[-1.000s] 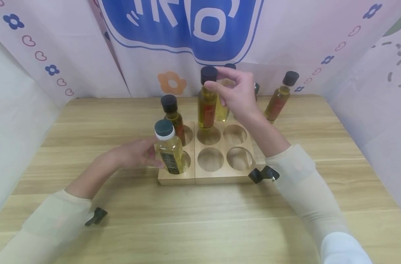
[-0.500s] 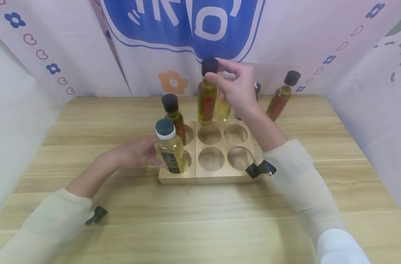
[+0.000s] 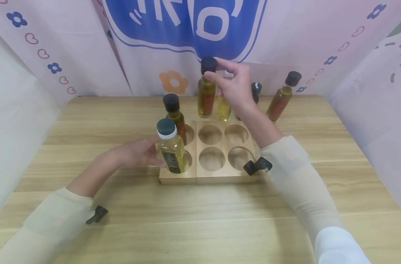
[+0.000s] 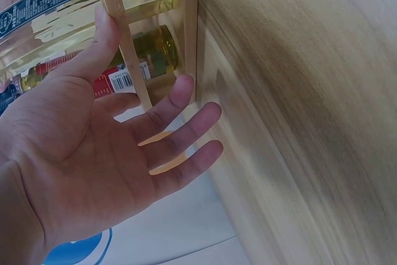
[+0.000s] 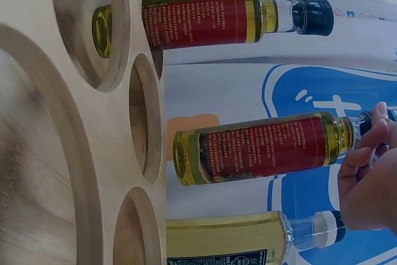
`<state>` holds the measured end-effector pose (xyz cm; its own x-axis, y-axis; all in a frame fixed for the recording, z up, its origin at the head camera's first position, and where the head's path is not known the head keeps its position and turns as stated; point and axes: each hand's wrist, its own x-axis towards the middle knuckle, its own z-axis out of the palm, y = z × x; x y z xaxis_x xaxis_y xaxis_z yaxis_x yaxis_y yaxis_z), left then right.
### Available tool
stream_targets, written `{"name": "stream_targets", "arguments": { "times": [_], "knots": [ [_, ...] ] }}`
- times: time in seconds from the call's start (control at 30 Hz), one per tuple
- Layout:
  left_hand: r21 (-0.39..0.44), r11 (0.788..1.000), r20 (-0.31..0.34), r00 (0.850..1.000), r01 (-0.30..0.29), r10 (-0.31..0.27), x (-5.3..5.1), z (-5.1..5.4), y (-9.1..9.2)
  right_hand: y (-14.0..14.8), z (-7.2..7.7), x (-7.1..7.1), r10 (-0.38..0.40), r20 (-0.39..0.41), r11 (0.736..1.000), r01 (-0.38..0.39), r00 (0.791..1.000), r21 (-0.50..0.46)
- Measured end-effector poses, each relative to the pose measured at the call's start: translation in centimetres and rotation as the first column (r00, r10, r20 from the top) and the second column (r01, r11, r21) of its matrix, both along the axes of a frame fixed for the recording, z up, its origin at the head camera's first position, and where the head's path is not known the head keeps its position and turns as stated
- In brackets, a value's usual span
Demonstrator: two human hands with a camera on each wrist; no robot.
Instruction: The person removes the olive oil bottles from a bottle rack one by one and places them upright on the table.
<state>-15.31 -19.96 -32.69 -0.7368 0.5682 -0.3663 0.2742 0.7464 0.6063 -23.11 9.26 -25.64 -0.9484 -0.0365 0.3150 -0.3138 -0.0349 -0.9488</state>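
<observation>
My right hand point(image 3: 234, 84) pinches the black cap of a red-labelled oil bottle point(image 3: 206, 99), which stands upright behind the wooden rack point(image 3: 205, 179); the right wrist view shows this bottle point(image 5: 260, 147) outside the rack's holes. With fingers spread and the thumb against the rack's edge, my left hand point(image 4: 105, 134) is at the rack's left side. Beside it, a green-capped bottle point(image 3: 172, 156) sits in the front left hole. Behind that one, another red-labelled bottle point(image 3: 178, 124) stands in the back left hole.
Behind the rack stands a pale yellow bottle point(image 3: 223, 108), partly behind my right hand. Farther right are a dark-capped bottle point(image 3: 255, 91), partly hidden by my forearm, and a red-labelled bottle point(image 3: 280, 102). A printed curtain point(image 3: 141, 69) hangs behind the table.
The bottle in my right hand has moved up out of the rack's back middle hole and away behind the rack. My left hand has stayed nearly still.
</observation>
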Motion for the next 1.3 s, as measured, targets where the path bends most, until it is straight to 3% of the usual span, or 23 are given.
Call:
{"name": "stream_targets", "arguments": {
  "times": [0.43,0.77,1.0,1.3],
  "knots": [
    [0.018,1.000,0.005,1.000,0.004,-0.004,0.0,-0.1,0.0,-0.7,-0.6,-1.1,-0.025,0.082,0.998,0.020,0.996,0.059],
    [0.038,0.999,0.003,1.000,0.008,-0.008,0.1,-0.1,0.0,-1.2,-1.6,-1.9,-0.024,0.060,0.995,0.018,0.998,0.094],
    [0.035,0.999,0.008,1.000,0.005,-0.005,0.1,-0.1,-0.1,-1.4,-2.2,-2.2,-0.025,0.124,0.994,0.012,0.992,0.106],
    [0.057,0.998,0.012,1.000,0.009,-0.010,0.0,-0.2,-0.1,-1.7,-2.9,-2.4,-0.036,0.151,0.988,0.013,0.988,0.151]
  ]
}}
